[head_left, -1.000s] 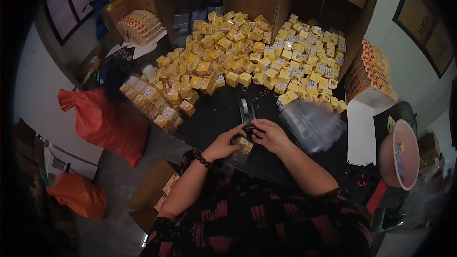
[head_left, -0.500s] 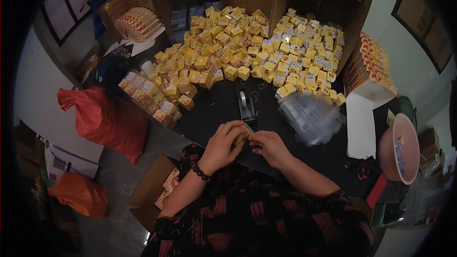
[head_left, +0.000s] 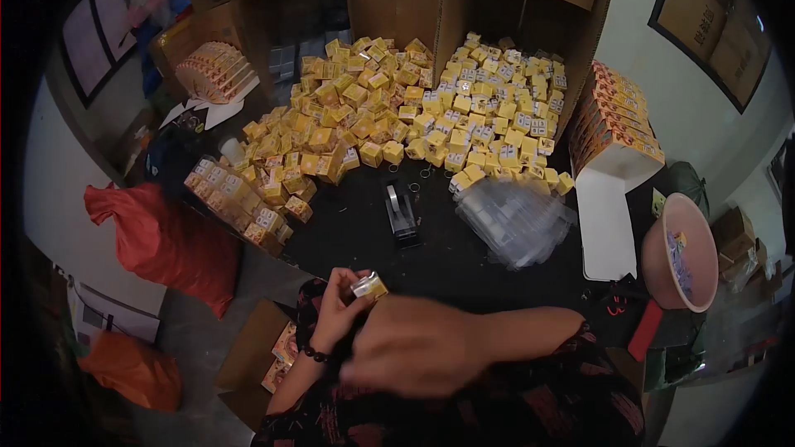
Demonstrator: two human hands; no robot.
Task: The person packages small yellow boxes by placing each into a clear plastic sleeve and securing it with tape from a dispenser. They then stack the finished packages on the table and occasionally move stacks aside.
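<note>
My left hand (head_left: 338, 308) is closed on a small yellow box (head_left: 370, 285), which has a shiny clear covering on one side and is held near the table's front edge. My right hand (head_left: 418, 348) is smeared by motion in front of my body, just below the box, so its fingers cannot be read. Beyond the hands stands a black tape dispenser (head_left: 402, 219). To its right lies a fanned stack of clear plastic sleeves (head_left: 515, 223). A few metal rings (head_left: 426, 172) lie behind the dispenser.
Yellow boxes (head_left: 356, 103) and yellow cubes (head_left: 505, 108) heap up before open cartons (head_left: 397, 0). Packed boxes (head_left: 228, 199) line the left edge. On the right are folded display cartons (head_left: 614, 120), a pink basin (head_left: 719, 265) and a red object (head_left: 644, 331). A red sack (head_left: 166, 232) stands left.
My hands have come apart. The left has moved down and left with the small box, and the right has swung down and left across my body. The view has shifted.
</note>
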